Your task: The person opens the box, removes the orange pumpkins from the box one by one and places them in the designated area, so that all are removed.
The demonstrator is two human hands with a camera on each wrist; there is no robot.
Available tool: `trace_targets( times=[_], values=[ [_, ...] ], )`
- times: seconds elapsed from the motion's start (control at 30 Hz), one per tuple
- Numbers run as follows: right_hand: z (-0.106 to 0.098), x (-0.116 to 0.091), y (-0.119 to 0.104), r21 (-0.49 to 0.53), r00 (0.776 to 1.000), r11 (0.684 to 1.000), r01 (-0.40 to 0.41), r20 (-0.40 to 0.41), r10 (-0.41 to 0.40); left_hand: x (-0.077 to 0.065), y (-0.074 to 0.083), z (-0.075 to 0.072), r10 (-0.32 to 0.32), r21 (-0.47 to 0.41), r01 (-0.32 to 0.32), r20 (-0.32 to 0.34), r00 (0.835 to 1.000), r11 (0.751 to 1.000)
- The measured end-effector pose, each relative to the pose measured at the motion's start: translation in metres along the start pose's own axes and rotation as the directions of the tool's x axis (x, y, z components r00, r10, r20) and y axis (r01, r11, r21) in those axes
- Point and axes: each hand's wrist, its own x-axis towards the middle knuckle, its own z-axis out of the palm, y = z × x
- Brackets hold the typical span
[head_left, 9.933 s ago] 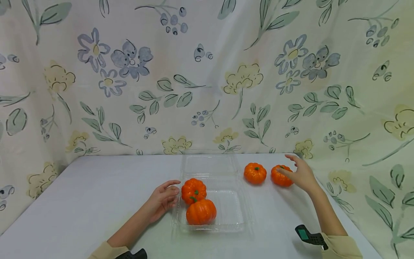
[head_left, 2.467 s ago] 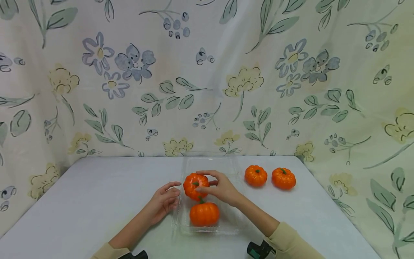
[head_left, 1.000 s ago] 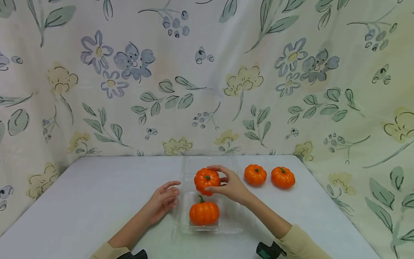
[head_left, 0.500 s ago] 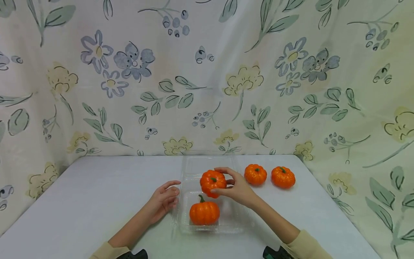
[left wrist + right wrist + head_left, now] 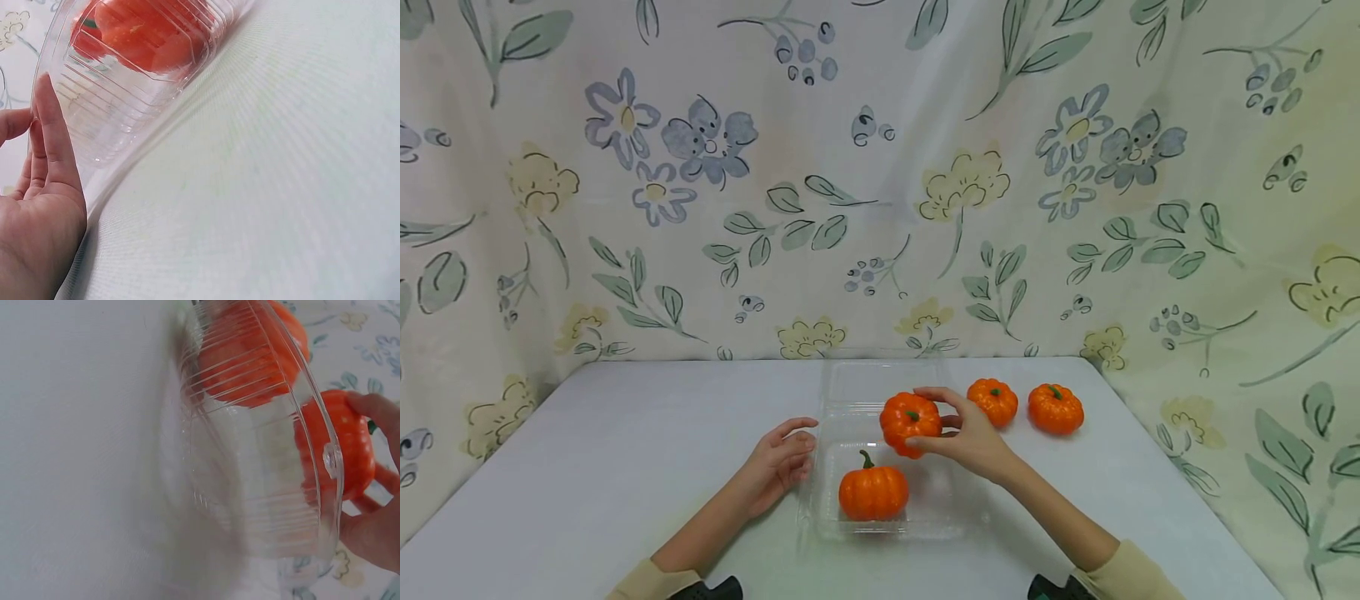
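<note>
My right hand [image 5: 973, 442] grips a small orange pumpkin [image 5: 908, 423] between thumb and fingers, over the back right part of a clear plastic clamshell box [image 5: 936, 504]. In the right wrist view the held pumpkin [image 5: 353, 447] shows at the far side of the box's ribbed wall [image 5: 262, 462]. Another orange pumpkin [image 5: 874, 494] sits inside, at the front and left of the middle, its green stem upward. My left hand [image 5: 778, 462] rests beside the box's left wall. Its fairly straight fingers [image 5: 55, 134] touch the rim in the left wrist view.
Two more orange pumpkins, one nearer [image 5: 992, 403] and one farther right [image 5: 1056, 409], stand on the white table [image 5: 647, 467] right of the box. The opened lid [image 5: 887, 382] lies flat behind the box. A floral curtain [image 5: 880, 275] hangs at the table's back edge.
My right hand lifted the back pumpkin from the box's left side and has carried it rightward. The front pumpkin sits slightly farther right than at first. My left hand stays put.
</note>
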Motion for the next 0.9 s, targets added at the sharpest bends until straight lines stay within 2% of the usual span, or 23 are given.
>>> trace_targets(
  times=[0.43, 0.9],
  values=[
    [-0.015, -0.014, -0.001, -0.005, 0.999, 1.000, 0.004, -0.035, -0.004, 0.000, 0.001, 0.001, -0.012, 0.012, 0.013, -0.039, 0.999, 1.000],
    [-0.029, -0.028, 0.003, -0.029, 0.996, 1.000, -0.007, -0.087, 0.004, 0.000, 0.001, 0.001, -0.019, 0.011, 0.020, -0.042, 0.999, 1.000]
  ],
)
